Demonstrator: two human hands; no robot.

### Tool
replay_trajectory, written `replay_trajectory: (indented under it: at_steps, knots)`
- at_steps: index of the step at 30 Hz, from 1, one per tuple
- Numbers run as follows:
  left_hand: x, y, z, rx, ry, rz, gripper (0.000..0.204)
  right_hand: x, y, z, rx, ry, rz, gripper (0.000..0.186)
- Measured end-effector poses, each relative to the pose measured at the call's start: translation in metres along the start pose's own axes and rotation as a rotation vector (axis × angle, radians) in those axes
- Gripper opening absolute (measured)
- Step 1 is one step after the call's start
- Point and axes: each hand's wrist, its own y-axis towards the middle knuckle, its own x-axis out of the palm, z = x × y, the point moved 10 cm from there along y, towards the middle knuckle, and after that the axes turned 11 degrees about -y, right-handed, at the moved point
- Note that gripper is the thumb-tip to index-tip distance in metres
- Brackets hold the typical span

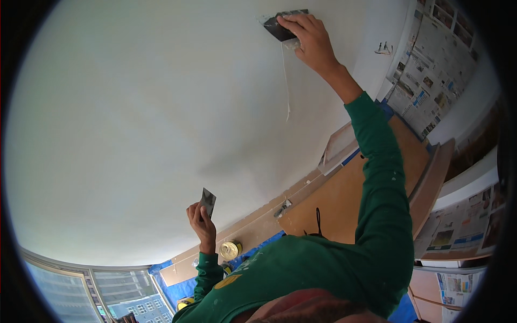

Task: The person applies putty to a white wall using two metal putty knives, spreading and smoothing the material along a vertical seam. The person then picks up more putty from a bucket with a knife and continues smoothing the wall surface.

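The right hand (312, 42), in the upper part of the frame right of centre, grips a wide dark scraper (276, 30), fingers over its blade, which appears to lie against the white wall (134, 118). Pale paste marks the scraper's edges; its long edge runs nearly across the frame, rising slightly rightward. Just below it, a thin pale line (286, 81) runs down the wall, roughly crosswise to that edge. The right hand is clearly nearer this line, which lies below and left of it. The left hand (202, 222), lower and left of centre, is closed around a smaller dark scraper (208, 201) standing roughly upright, well apart from the line. An open-looking tin (230, 250) sits just right of the left wrist in the frame.
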Motion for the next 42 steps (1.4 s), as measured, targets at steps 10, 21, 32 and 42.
replay_trajectory:
  at_steps: [10,21,32,42]
  knots:
    - [0.023,-0.001,-0.001,-0.033,0.001,-0.073,0.031,0.04,-0.145,-0.047,0.187,0.15,-0.142,0.065]
    - [0.029,-0.023,-0.005,-0.131,0.044,-0.108,0.029,0.083,-0.301,-0.098,0.354,0.275,-0.285,0.07]
    - [0.066,-0.028,-0.038,-0.516,-0.321,-0.013,0.043,0.093,-0.367,-0.142,0.53,0.467,-0.367,0.062]
    - [0.195,-0.038,0.027,-1.27,-1.557,-0.156,0.05,-0.037,-0.246,-0.181,0.74,1.266,-0.242,0.054]
